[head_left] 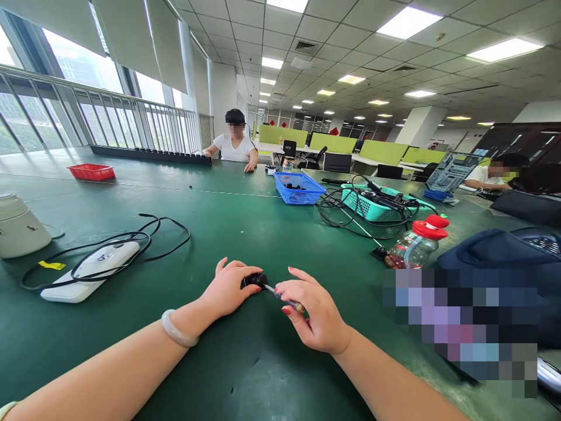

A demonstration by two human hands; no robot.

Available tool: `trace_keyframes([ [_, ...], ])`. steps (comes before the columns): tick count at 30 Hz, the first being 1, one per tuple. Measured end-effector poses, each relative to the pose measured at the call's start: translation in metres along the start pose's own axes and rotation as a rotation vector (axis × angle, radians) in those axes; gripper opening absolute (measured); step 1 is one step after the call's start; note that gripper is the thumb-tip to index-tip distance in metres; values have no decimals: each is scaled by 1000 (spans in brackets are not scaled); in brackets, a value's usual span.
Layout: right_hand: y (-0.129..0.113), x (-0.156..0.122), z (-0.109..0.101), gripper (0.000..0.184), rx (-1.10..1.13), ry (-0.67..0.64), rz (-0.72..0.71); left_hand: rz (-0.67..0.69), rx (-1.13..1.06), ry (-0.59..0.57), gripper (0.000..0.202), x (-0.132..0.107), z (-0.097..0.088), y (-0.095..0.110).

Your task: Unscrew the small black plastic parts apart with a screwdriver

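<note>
My left hand is closed on a small black part, pinning it against the green tabletop between thumb and fingers. What kind of part it is I cannot make out. In my right hand is a screwdriver with a partly see-through handle, gripped between thumb and fingers. Its metal shaft points left, and the tip meets the right side of the black part. My right index finger is lifted off the handle.
On the left lie a white power strip with a black cable and a red tray. Ahead stand a blue basket, a teal basket with cables, and a red-lidded jar. A dark bag is at right. Another person sits across.
</note>
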State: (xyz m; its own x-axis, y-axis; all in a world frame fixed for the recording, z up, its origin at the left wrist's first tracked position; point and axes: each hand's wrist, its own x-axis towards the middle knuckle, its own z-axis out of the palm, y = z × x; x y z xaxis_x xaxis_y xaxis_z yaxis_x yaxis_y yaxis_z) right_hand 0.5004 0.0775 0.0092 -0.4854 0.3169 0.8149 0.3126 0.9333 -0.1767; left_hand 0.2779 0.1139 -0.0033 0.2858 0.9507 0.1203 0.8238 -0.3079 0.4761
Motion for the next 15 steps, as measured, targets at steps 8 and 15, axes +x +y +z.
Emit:
trace_keyframes([
  [8, 0, -1, 3, 16, 36, -49, 11, 3, -17, -21, 36, 0, 0, -1],
  [15, -5, 2, 2, 16, 11, -110, -6, 2, -27, -27, 35, 0, 1, -1],
])
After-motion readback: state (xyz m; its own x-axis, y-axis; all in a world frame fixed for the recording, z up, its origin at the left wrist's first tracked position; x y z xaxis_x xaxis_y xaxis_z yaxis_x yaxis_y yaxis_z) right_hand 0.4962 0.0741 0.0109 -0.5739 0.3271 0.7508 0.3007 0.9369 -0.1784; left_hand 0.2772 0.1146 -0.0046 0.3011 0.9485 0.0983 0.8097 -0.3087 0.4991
